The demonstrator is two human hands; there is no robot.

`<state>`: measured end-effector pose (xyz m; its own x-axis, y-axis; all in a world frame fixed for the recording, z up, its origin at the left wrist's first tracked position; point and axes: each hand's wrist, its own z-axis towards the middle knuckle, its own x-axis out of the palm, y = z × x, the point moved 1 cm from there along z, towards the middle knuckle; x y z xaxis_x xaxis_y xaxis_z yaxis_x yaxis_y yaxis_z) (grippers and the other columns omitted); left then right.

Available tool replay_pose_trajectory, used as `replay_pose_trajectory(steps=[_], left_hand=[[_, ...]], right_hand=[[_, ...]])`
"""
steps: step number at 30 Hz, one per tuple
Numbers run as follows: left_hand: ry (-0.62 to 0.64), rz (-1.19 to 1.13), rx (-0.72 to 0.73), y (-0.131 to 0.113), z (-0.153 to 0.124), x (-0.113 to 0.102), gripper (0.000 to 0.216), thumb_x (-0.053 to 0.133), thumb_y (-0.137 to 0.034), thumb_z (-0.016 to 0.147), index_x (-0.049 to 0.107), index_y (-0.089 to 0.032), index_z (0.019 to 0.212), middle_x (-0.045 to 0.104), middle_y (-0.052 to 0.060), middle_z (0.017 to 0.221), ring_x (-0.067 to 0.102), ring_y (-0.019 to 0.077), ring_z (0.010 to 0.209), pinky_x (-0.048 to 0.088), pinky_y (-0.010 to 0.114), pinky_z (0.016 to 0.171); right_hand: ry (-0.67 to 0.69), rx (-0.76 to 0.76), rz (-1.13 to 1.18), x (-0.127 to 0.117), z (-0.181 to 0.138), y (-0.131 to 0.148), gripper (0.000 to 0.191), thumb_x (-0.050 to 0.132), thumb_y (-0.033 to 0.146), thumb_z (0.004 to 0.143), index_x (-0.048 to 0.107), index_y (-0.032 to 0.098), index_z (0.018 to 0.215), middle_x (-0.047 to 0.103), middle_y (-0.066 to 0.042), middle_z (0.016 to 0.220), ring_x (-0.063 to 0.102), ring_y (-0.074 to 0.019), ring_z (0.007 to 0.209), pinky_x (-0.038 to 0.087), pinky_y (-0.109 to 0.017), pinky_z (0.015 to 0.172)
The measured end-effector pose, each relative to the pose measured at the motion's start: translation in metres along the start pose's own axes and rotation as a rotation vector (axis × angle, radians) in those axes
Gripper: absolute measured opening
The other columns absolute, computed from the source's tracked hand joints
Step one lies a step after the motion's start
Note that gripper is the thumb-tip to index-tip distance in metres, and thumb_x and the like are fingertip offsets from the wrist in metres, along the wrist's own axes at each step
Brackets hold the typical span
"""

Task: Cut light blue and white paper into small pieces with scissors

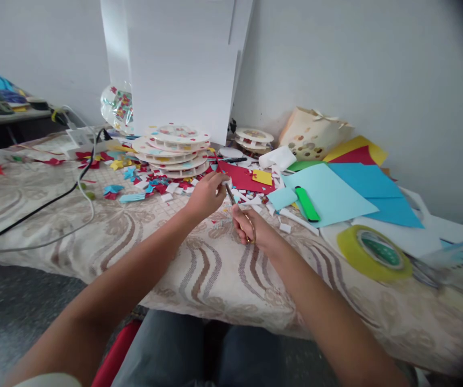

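My right hand [245, 223] is closed round the gold-coloured handles of a pair of scissors [230, 194], whose blades point away from me and to the left. At the blade tips, the fingers of my left hand [208, 193] are pinched together. Something pale and small shows at those fingertips, too small to name. Just behind this hand a thin red strip [217, 161] rises, and I cannot tell if the fingers hold it. Beyond both hands lies a red paper sheet [237, 176] with a yellow paper square [262, 177] on it, among white scraps.
Stacked white discs [175, 153] stand behind loose paper stars [113, 189]. On the right are blue paper sheets [376, 185], a green cutter [307, 204] and yellow tape [372, 252]. A cream bag [312, 134] leans on the wall. Cables [82, 180] cross the left side.
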<state>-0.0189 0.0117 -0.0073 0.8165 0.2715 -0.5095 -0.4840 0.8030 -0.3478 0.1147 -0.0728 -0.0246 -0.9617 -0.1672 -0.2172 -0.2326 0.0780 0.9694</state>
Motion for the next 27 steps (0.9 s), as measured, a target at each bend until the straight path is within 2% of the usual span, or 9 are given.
replay_pose_trajectory(steps=[3,6,8,10,12,16,19,23,27], left_hand=[[-0.069,-0.244,-0.181,0.001,0.000,0.004,0.016,0.050,-0.012,0.071,0.058,-0.014,0.086,0.062,0.004,0.078,0.057,0.0119,0.069,0.046,0.025,0.067],[-0.119,-0.665,-0.375,0.000,-0.002,0.010,0.012,0.056,-0.016,0.071,0.052,-0.016,0.082,0.062,0.002,0.074,0.059,0.0111,0.068,0.047,0.024,0.065],[-0.147,-0.907,-0.445,-0.005,-0.003,0.014,0.015,0.058,-0.017,0.071,0.048,-0.017,0.081,0.063,0.001,0.074,0.061,0.0110,0.071,0.048,0.025,0.068],[-0.167,-1.043,-0.474,-0.010,-0.005,0.017,0.017,0.059,-0.016,0.071,0.046,-0.017,0.082,0.063,0.000,0.075,0.062,0.0113,0.074,0.048,0.027,0.072],[-0.175,-1.084,-0.472,-0.015,-0.007,0.019,0.019,0.059,-0.016,0.072,0.045,-0.018,0.085,0.063,0.001,0.081,0.062,0.0123,0.080,0.048,0.029,0.076],[-0.158,-0.959,-0.410,-0.019,-0.008,0.021,0.018,0.053,-0.016,0.076,0.046,-0.019,0.093,0.061,0.003,0.095,0.060,0.0133,0.089,0.047,0.029,0.078],[-0.138,-0.690,-0.351,-0.015,-0.007,0.017,0.016,0.049,-0.017,0.078,0.051,-0.019,0.094,0.061,0.004,0.095,0.058,0.0125,0.086,0.046,0.028,0.077],[-0.073,-0.373,-0.286,-0.012,-0.005,0.010,0.014,0.046,-0.015,0.079,0.055,-0.018,0.090,0.062,0.004,0.093,0.057,0.0128,0.084,0.046,0.028,0.076],[-0.057,-0.185,-0.195,-0.014,-0.005,0.006,0.019,0.042,-0.013,0.080,0.056,-0.017,0.093,0.062,0.005,0.092,0.055,0.0144,0.084,0.045,0.029,0.076]], right_hand=[[0.190,0.038,0.302,0.005,0.000,0.005,0.062,0.035,0.078,0.067,0.038,0.017,0.054,0.033,0.008,0.032,0.032,-0.0048,0.026,0.023,-0.016,0.030],[0.429,0.117,0.624,0.008,0.000,0.008,0.065,0.024,0.080,0.067,0.031,0.018,0.051,0.024,0.009,0.029,0.023,-0.0038,0.022,0.018,-0.015,0.029],[0.544,0.145,0.793,0.009,-0.001,0.009,0.066,0.017,0.081,0.068,0.028,0.019,0.050,0.020,0.010,0.028,0.017,-0.0034,0.021,0.017,-0.015,0.028],[0.599,0.144,0.908,0.009,-0.003,0.008,0.066,0.012,0.080,0.069,0.027,0.019,0.050,0.017,0.011,0.028,0.012,-0.0033,0.020,0.019,-0.016,0.028],[0.598,0.123,0.958,0.009,-0.003,0.007,0.066,0.009,0.080,0.069,0.027,0.019,0.050,0.017,0.011,0.028,0.011,-0.0034,0.020,0.020,-0.016,0.028],[0.456,0.078,0.862,0.013,-0.001,0.008,0.068,0.015,0.081,0.067,0.033,0.018,0.050,0.022,0.010,0.028,0.021,-0.0042,0.021,0.021,-0.016,0.029],[0.240,0.062,0.659,0.017,0.000,0.008,0.067,0.026,0.083,0.064,0.037,0.018,0.050,0.028,0.008,0.028,0.028,-0.0054,0.023,0.021,-0.017,0.029],[-0.113,0.032,0.227,0.015,0.000,0.003,0.061,0.039,0.078,0.064,0.040,0.018,0.052,0.034,0.007,0.030,0.031,-0.0063,0.025,0.023,-0.019,0.031],[-0.273,-0.066,-0.340,0.006,-0.002,0.000,0.061,0.034,0.074,0.072,0.041,0.018,0.050,0.043,0.001,0.037,0.042,-0.0092,0.035,0.031,-0.021,0.041]])
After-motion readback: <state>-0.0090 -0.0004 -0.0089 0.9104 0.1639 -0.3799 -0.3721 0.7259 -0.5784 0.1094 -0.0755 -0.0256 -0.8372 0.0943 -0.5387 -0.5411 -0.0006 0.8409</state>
